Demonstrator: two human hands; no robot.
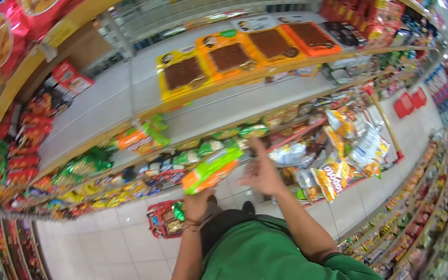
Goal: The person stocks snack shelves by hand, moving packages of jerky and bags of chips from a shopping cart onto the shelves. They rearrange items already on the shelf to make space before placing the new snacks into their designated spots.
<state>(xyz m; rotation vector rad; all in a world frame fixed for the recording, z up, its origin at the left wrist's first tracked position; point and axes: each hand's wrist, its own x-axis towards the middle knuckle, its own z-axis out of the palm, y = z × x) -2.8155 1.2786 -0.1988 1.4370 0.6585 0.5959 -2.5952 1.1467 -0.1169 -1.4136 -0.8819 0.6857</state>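
A green and orange snack packet (212, 170) is held up in front of me, with my left hand (199, 201) closed on its lower end. To its right my right hand (262, 172) is raised, thumb and fingers apart, with nothing in it. Just beyond both hands is a low shelf row of green packets (210, 146). A similar orange and green packet (141, 139) lies on the shelf ahead to the left. The printing on the held packet is too blurred to read.
On the upper shelf lie several flat yellow and orange packs (232, 57). A red shopping cart (375, 118) with large snack bags (335, 176) stands to my right. A red basket (158, 221) sits on the tiled floor (107, 248). More stocked shelves (417, 210) run behind me at right.
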